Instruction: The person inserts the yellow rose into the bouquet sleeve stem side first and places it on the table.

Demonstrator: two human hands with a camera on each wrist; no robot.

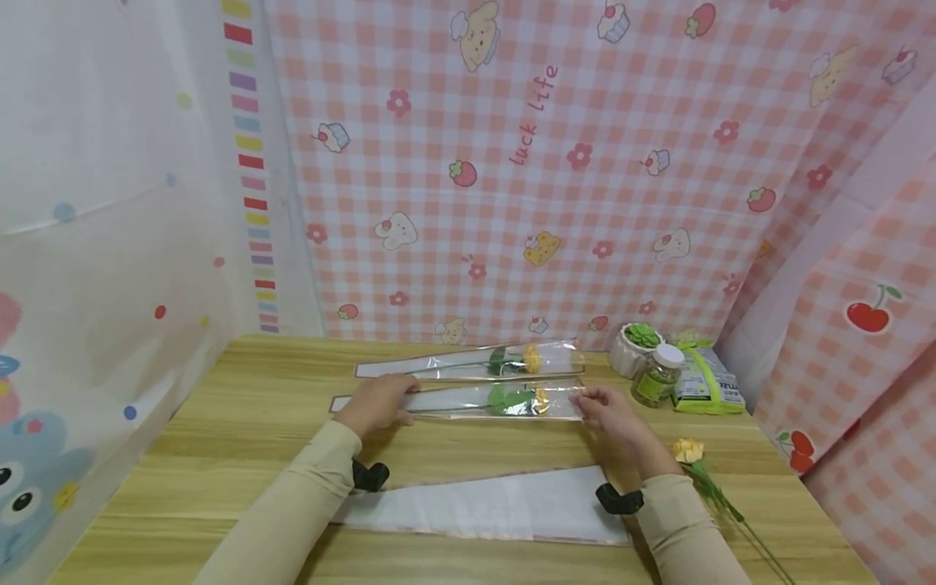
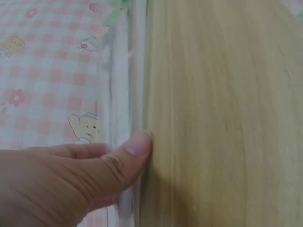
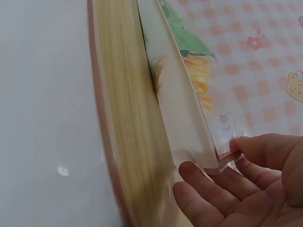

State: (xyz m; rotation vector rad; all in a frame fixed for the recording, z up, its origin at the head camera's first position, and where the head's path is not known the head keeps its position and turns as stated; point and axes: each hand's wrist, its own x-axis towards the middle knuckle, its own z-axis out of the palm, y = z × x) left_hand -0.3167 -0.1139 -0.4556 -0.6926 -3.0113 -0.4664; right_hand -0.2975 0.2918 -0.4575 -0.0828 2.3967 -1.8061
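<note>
A clear sleeve (image 1: 453,400) with a yellow flower (image 1: 541,400) and green leaves inside is held at both ends. My left hand (image 1: 382,402) grips its narrow end; in the left wrist view the thumb of the left hand (image 2: 80,179) lies over the sleeve's edge. The right hand (image 1: 610,416) pinches the wide end's corner. In the right wrist view, thumb and fingers of the right hand (image 3: 241,184) hold that corner, with the sleeve (image 3: 182,109) tilted up from the wood and the yellow petals (image 3: 199,80) beside it.
Behind lies another sleeved yellow flower (image 1: 532,358). An unfilled-looking white sleeve (image 1: 497,508) lies in front, under the wrists. At right are a loose yellow flower (image 1: 689,451), a lidded jar (image 1: 656,378), a potted succulent (image 1: 630,353) and a packet tied with green ribbon (image 1: 709,382).
</note>
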